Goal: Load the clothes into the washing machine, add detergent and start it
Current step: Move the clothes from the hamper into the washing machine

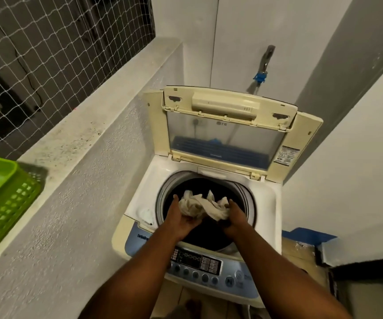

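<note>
Two hands grip a crumpled white cloth (199,207) above the washing machine (139,204) drum, lower centre — left hand (181,219) and right hand (234,218) both curl fingers around it

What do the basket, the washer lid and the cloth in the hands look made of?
basket: moulded plastic, bright green, slight sheen, grid of holes in the wall.
lid: hard plastic frame, cream and yellowed, dark worn patches near two corners; its see-through panel could be glass or clear plastic.
cloth: soft off-white fabric, matt, crumpled into folds; fibre can't be told.
</note>
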